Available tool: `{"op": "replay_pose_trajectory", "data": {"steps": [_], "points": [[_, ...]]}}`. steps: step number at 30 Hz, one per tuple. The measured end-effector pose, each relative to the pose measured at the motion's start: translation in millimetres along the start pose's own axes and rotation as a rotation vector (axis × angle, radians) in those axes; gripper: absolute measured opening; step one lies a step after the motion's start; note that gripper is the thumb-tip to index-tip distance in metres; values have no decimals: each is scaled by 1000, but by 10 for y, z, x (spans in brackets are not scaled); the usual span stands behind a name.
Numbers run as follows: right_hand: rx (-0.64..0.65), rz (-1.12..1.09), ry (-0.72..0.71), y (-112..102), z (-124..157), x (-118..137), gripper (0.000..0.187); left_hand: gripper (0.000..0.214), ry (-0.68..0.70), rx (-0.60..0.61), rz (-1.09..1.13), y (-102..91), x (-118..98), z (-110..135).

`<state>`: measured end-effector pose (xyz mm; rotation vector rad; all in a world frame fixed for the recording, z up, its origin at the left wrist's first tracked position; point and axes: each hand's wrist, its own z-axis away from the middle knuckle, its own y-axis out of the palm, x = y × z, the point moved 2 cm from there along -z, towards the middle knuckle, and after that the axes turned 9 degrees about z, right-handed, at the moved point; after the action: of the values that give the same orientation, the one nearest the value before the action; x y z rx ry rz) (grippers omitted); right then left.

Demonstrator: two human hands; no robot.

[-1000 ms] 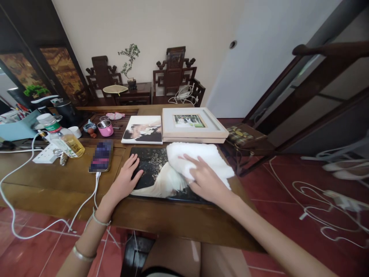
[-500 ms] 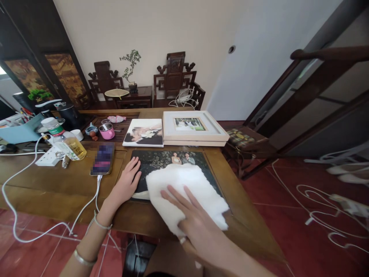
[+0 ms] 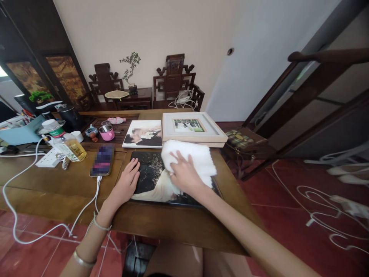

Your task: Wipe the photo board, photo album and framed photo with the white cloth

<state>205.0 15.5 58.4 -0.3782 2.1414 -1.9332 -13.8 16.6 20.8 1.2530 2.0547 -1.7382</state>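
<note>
Lying flat on the left edge of the dark photo (image 3: pixel 147 171), the left hand (image 3: pixel 127 182) has its fingers slightly parted and its grip loose, with nothing clasped. The right hand (image 3: pixel 186 175) rests on the white cloth (image 3: pixel 203 157), fingers spread across its top; whether the hidden part of that grip pinches the cloth, I cannot tell. The cloth covers the far right part of the photo, which lies at the near side of the worktop (image 3: pixel 161 221). Beyond it sits the frame (image 3: pixel 215 135); left of the left hand lies the phone (image 3: pixel 102 161).
</note>
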Motion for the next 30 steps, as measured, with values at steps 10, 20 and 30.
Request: {"op": "replay_pose_trajectory", "data": {"steps": [10,20,30], "points": [[-4,-199,-389,-31,841,585,17,44,8,-1,17,-23,-23,-10],[-213,-24,-29,94,961,-387,22,43,-5,-25,24,4,-33,-2],[7,-104,-143,-38,102,414,26,46,-41,-130,142,-64,-50,-19]]}}
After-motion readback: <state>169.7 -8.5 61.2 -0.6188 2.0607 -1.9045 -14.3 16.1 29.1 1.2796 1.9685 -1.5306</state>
